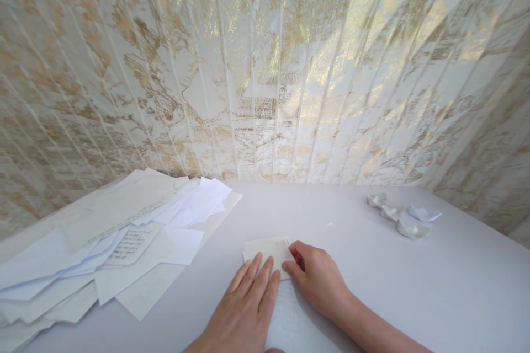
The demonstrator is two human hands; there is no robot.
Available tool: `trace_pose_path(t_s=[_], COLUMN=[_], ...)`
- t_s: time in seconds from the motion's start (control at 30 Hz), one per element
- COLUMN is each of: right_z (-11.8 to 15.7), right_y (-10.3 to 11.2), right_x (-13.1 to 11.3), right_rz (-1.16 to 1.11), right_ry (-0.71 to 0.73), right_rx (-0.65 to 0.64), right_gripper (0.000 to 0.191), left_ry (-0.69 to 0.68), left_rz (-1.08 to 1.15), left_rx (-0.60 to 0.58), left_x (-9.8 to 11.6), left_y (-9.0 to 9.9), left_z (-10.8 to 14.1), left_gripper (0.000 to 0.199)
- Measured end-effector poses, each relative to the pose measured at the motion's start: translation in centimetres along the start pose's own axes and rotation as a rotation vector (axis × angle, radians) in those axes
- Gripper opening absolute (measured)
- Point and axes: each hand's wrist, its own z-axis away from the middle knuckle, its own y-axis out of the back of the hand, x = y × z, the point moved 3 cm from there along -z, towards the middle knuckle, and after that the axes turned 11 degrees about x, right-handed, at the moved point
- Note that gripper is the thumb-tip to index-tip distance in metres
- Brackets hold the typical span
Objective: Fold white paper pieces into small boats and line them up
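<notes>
A small white piece of paper (265,246) lies flat on the table in front of me. My left hand (247,300) rests on its lower part, palm down with the fingers stretched out and slightly apart. At the paper's right edge, my right hand (317,276) has its thumb and curled index finger closed on the upper right corner, which looks a little raised. My fingers cover the paper's lower left part and some of its right side.
Loose paper sheets (141,242), some printed, spread in an overlapping pile on the left. Several small folded paper boats (413,228) stand at the back right of the white table (372,281). A gold-patterned curtain (265,77) hangs behind the table's far edge. A tiny paper scrap (329,224) lies mid-table.
</notes>
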Motion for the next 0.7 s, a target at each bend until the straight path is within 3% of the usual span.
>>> trace_pose_path(t_s=[0.17,0.33,0.43,0.53,0.63,0.7], right_z=[0.3,0.8,1.2,1.6,1.9,2.0], right_y=[0.0,0.1,0.2,0.3,0.5,0.6], right_x=[-0.3,-0.2,-0.2,-0.4,-0.4,-0.3], right_rz=[0.027,0.022,0.045,0.084,0.114,0.113], right_ry=[0.068,0.051,0.024,0.029,0.056,0.053], right_rx=[0.013,-0.028,-0.058,-0.065,-0.053,-0.056], right_gripper=[0.015,0.017,0.018,0.016,0.014,0.014], left_ry=[0.038,0.014,-0.016,0.005,0.103,0.34], left_rz=[0.017,-0.057,-0.061,-0.021,0.113,0.208], left_rx=[-0.032,0.071,0.098,0.115,0.19,0.271], left_x=[-0.1,0.2,0.4,0.2,-0.3,-1.1], left_y=[0.3,-0.6,-1.4,-1.4,0.3,2.0], left_z=[0.0,0.6,0.9,0.9,0.5,0.3], left_gripper=[0.087,0.055,0.048,0.053,0.082,0.086])
